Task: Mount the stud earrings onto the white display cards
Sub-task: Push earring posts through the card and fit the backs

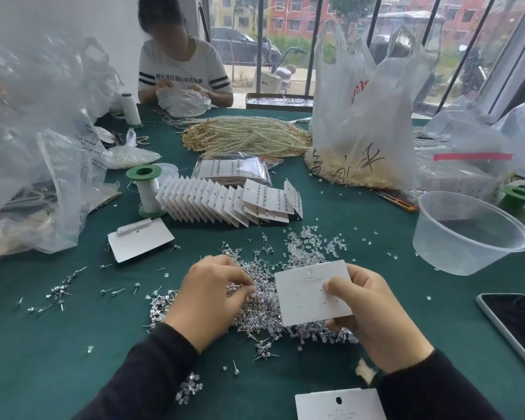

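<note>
Stud earrings (262, 301) lie heaped on the green table (73, 359). The left hand (208, 301) rests on that heap, fingers curled into the studs, though whether it pinches one I cannot tell. The right hand (373, 316) holds a white display card (311, 294) over the heap's right edge, thumb on its face. Behind the heap stands a row of filled cards (222, 204); right of it, a clear tub (467, 256).

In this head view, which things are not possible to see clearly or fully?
- Head view: whether the left hand pinches a stud is hidden by its own curled fingers in the stud earring pile.
- Head view: the print on the display card in the right hand is too small to read.
- Head view: a second card and the phone are cut off by the frame edges.
</note>
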`<state>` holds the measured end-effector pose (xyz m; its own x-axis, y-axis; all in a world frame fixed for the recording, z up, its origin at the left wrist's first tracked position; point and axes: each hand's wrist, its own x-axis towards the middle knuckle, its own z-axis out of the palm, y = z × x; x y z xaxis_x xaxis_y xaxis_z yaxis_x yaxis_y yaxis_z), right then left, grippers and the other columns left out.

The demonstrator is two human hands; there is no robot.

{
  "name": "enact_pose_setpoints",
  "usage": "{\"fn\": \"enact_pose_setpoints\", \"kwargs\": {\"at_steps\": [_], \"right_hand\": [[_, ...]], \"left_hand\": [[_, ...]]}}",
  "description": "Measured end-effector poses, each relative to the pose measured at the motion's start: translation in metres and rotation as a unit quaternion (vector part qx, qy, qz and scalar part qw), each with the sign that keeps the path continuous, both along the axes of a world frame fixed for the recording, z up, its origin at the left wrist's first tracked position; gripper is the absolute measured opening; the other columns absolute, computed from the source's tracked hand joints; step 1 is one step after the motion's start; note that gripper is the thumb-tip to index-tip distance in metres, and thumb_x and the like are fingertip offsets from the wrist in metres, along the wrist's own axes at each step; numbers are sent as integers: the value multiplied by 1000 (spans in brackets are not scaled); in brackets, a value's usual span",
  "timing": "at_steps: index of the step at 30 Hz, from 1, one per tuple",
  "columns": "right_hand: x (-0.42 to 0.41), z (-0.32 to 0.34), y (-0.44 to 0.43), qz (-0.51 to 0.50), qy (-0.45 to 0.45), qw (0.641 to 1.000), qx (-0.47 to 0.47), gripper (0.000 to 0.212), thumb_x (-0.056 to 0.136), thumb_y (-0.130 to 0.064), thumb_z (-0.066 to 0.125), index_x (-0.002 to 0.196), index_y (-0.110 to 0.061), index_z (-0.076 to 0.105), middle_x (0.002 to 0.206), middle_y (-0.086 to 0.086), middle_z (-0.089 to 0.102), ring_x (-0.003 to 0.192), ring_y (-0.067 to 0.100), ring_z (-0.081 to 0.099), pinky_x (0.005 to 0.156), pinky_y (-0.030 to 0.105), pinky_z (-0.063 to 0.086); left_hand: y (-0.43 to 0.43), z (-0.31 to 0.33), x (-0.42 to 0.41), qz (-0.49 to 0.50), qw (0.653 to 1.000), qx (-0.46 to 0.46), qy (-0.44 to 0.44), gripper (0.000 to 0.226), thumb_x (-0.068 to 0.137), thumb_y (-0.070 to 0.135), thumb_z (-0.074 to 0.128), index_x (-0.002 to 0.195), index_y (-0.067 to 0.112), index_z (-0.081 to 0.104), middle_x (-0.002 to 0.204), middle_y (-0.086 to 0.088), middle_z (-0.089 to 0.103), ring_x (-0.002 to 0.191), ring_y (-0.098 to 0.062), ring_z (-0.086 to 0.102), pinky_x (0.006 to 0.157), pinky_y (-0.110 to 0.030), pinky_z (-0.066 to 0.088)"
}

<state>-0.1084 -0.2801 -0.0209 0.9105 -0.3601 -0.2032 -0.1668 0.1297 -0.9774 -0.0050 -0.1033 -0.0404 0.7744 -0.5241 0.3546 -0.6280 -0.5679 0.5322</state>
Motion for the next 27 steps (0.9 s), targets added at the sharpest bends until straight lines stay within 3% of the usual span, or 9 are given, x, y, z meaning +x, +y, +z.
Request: {"fn": "enact_pose_setpoints", "kwargs": {"at_steps": [5, 10, 14, 17, 27], "right_hand": [[1, -1, 2, -13, -2, 1000, 10, 24, 88, 5, 44, 86, -7, 65, 72, 2, 72, 50, 13, 59, 39, 22, 44], [1, -2, 5, -15, -13, 1000, 10, 21, 89, 5, 46, 88, -6, 64, 72, 2, 72, 48, 17, 56, 40, 24, 46], [0, -2, 8, -5, -38, 999, 23, 17, 89, 4, 49, 94, -3, 64, 75, 6, 72, 49, 21, 56, 42, 26, 48], [-1, -2, 8, 4, -56, 997, 48, 15, 88, 3, 51, 96, 0, 63, 78, 10, 70, 50, 24, 58, 44, 27, 48], [-1, -3, 7, 16, -58, 994, 87, 14, 87, 3, 52, 97, 2, 62, 77, 13, 70, 47, 26, 57, 43, 27, 49]], "left_hand": [[1, 8, -2, 0, 996, -79, 42, 9, 74, 13, 74, 81, 18, 76, 74, 9, 71, 62, 6, 58, 64, 2, 38], [-2, 14, -10, -47, 971, -195, 133, 15, 67, 11, 79, 69, 23, 71, 64, 5, 70, 60, -6, 65, 62, -18, 53], [-6, 16, -18, -72, 967, -229, 86, 16, 66, 4, 78, 72, 18, 75, 70, 3, 72, 65, -10, 67, 65, -26, 56], [-9, 16, -19, -65, 970, -231, 42, 14, 67, 2, 77, 75, 13, 75, 73, 3, 71, 63, -11, 64, 62, -26, 54], [-8, 17, -19, -35, 975, -218, 13, 10, 69, 2, 76, 74, 10, 74, 70, 2, 69, 65, -11, 62, 62, -22, 51]]}}
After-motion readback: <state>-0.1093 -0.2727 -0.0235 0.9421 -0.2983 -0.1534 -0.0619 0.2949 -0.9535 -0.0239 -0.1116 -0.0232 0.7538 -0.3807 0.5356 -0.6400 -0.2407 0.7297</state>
